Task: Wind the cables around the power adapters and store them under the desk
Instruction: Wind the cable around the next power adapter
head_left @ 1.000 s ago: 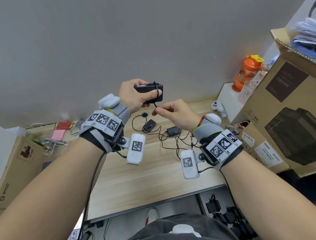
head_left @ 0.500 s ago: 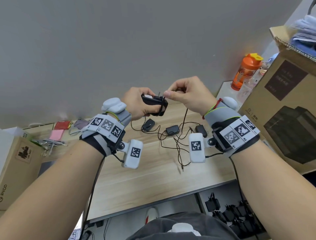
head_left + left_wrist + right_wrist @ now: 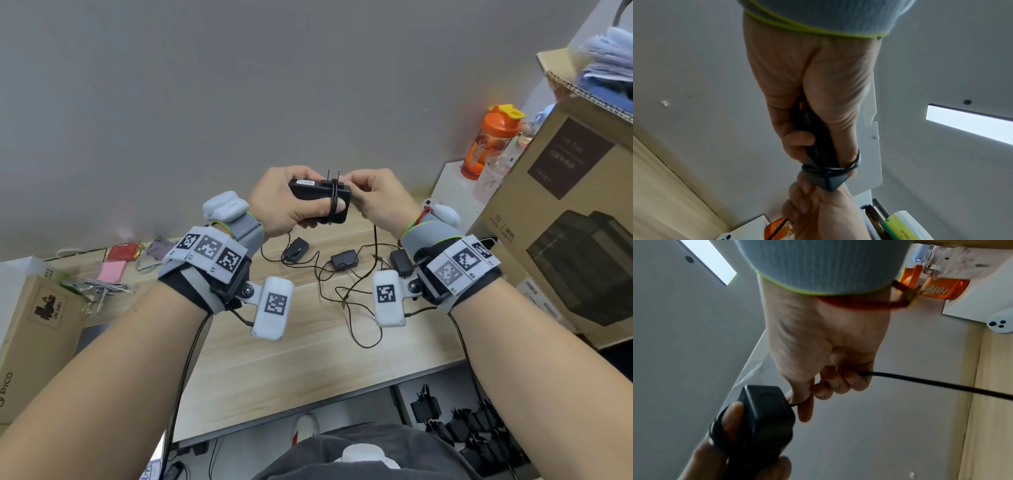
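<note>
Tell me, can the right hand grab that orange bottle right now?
Probably not yet. The right hand is busy pinching the cable beside the power adapter. The way to the orange bottle looks free, so it would have to let go first.

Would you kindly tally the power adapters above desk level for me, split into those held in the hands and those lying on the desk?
Held power adapter, gripped by the left hand while the right hand pinches its cable: 1
Adapters lying on the desk: 3 ()
Total: 4
</note>
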A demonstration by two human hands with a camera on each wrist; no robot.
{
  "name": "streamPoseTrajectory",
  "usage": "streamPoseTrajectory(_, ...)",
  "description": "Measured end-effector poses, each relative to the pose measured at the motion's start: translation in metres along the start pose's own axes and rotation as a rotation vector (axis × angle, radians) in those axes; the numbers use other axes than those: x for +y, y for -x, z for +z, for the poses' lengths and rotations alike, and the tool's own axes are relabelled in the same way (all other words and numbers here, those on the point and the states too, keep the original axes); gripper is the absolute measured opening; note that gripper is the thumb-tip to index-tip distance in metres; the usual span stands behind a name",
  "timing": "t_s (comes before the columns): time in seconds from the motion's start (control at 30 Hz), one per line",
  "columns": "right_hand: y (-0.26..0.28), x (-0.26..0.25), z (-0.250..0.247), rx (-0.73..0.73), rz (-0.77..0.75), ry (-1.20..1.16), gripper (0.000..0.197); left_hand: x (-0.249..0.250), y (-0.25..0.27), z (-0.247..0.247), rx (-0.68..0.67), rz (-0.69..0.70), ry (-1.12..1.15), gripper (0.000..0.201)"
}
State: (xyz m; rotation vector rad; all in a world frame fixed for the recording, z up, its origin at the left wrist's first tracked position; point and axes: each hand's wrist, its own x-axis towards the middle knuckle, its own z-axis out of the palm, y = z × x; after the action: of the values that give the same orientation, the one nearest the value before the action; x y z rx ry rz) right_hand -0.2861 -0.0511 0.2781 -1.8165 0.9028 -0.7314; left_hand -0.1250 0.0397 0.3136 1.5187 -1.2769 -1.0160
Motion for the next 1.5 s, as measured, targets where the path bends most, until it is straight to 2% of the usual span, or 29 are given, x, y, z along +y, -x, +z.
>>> streamPoseTrajectory(0.07, 0.002, 0.005, 0.007, -0.030, 0.014, 0.018, 0.032, 0.000, -0.002, 0.000, 0.056, -0.015, 0.009, 0.042)
streamPoseTrajectory(0.23, 0.011, 0.006, 0.024, -0.142, -0.009, 0.053, 0.025, 0.002, -0.009, -0.001, 0.180, -0.003, 0.113, 0.029)
streamPoseTrajectory(0.47, 0.019, -0.014, 0.017, -0.185, -0.046, 0.155, 0.024, -0.013, -0.018, -0.013, 0.258, -0.062, 0.035, 0.034)
streamPoseTrajectory(0.63, 0.012, -0.026, 0.002, -0.118, -0.074, 0.138, 0.014, -0.018, -0.015, -0.014, 0.202, -0.065, -0.078, 0.032)
streamPoseTrajectory(0.8, -0.003, -0.029, -0.015, -0.047, -0.127, 0.091, 0.010, -0.014, -0.013, -0.009, 0.091, -0.060, -0.175, 0.039)
streamPoseTrajectory(1.2, -0.017, -0.004, -0.024, 0.003, -0.115, 0.058, 0.018, 0.003, -0.009, 0.004, -0.070, -0.011, -0.112, 0.036)
streamPoseTrajectory(1.37, -0.008, 0.002, -0.012, -0.037, -0.017, 0.086, 0.026, 0.006, -0.012, 0.007, 0.005, 0.001, 0.001, 0.045)
streamPoseTrajectory(1.5, 0.008, -0.003, -0.002, -0.109, 0.014, 0.129, 0.019, 0.007, -0.017, 0.007, 0.143, 0.010, 0.107, 0.032)
